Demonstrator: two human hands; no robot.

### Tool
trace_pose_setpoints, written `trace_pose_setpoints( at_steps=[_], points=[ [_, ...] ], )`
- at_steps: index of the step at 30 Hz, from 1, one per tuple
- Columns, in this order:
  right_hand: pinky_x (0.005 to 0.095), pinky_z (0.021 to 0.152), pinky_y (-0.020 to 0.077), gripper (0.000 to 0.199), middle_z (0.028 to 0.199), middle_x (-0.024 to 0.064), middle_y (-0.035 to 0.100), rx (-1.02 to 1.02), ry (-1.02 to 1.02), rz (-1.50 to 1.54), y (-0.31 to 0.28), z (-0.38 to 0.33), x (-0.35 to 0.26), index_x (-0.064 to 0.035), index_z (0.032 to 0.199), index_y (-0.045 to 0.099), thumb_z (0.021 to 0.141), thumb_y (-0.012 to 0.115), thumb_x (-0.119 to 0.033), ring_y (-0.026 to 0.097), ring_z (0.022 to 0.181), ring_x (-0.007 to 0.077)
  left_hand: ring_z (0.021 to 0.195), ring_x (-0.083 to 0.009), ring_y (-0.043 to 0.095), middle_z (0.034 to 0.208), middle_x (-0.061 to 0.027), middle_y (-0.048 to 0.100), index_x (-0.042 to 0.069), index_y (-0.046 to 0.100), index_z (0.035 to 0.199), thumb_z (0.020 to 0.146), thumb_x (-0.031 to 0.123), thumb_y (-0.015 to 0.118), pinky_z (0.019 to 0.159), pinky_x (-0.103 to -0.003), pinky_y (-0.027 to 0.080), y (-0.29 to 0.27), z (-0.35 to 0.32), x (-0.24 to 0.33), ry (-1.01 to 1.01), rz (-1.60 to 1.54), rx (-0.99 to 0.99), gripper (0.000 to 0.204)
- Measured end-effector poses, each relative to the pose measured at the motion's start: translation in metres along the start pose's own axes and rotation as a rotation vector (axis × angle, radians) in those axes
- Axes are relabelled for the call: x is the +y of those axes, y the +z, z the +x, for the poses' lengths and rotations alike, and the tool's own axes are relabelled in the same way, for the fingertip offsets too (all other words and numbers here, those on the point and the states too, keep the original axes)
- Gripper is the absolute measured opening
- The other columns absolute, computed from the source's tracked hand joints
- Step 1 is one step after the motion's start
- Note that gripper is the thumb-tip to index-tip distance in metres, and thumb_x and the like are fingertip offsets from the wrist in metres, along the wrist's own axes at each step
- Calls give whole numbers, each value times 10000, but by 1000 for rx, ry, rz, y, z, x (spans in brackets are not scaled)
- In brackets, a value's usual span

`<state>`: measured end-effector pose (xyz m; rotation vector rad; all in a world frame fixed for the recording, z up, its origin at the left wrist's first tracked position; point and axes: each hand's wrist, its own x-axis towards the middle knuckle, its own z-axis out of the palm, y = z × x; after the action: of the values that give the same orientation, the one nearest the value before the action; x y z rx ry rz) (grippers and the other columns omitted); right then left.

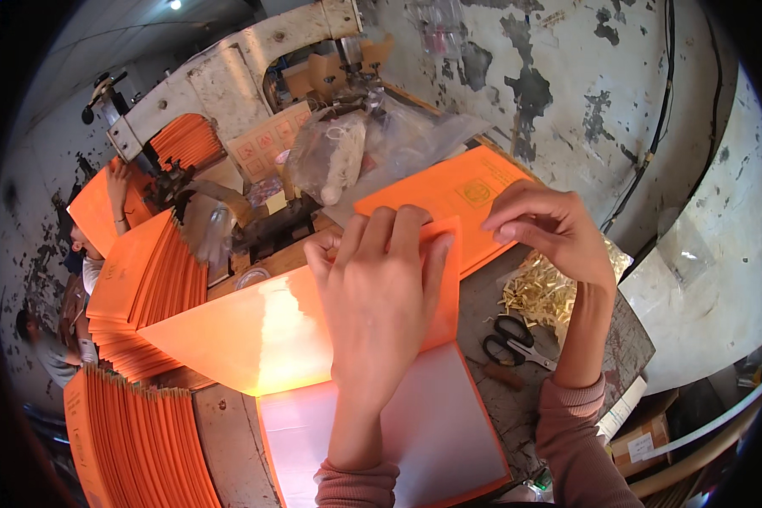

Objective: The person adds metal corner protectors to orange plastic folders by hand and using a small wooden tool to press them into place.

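Observation:
An orange folder (229,334) lies unfolded before me, with its pale inner side (415,423) facing up and its far flap raised. My left hand (377,292) is closed on that raised flap, fingers bent at its upper edge and thumb on its near face. Right of the flap, my right hand (554,229) hovers with thumb and forefinger pinched together; whatever they hold, if anything, is too small to make out. Below it is a bag of small gold-coloured metal pieces (542,292), beside black-handled scissors (516,343). Just beyond the flap lies a stack of orange folders (449,195).
Tall stacks of orange folders (135,440) stand at left. A heavy, worn metal machine (220,76) arches over the back, near clear plastic bags (339,148). Another person's hand (118,182) touches an orange folder at far left. A peeling wall (567,93) rises behind.

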<state>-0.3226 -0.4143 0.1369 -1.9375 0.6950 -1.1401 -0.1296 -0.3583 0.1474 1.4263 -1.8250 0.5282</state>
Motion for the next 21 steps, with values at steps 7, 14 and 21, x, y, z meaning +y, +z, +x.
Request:
trace_pose_setpoints(
  at_steps=[7, 14, 21],
  points=[
    [233, 700, 482, 210, 783, 28, 595, 190, 2, 65, 9, 2, -12, 12, 971, 586, 770, 646, 27, 583, 746, 96, 706, -172, 516, 791, 4, 608, 108, 612, 848, 762, 200, 664, 737, -324, 307, 9, 3, 2, 45, -35, 35, 137],
    [231, 712, 485, 138, 844, 25, 634, 254, -150, -25, 24, 8, -8, -3, 887, 622, 754, 657, 8, 590, 744, 92, 622, -180, 507, 731, -25, 595, 96, 617, 849, 790, 199, 635, 774, -322, 304, 3, 3, 7, 1, -57, -29, 120],
    [237, 718, 482, 117, 797, 40, 642, 250, -167, 1, 30, 11, -3, 6, 864, 625, 753, 659, -2, 596, 751, 96, 694, -190, 539, 763, -53, 619, 86, 624, 876, 820, 191, 605, 830, -316, 288, 7, 3, 3, 9, -120, 32, 121]
  ],
)
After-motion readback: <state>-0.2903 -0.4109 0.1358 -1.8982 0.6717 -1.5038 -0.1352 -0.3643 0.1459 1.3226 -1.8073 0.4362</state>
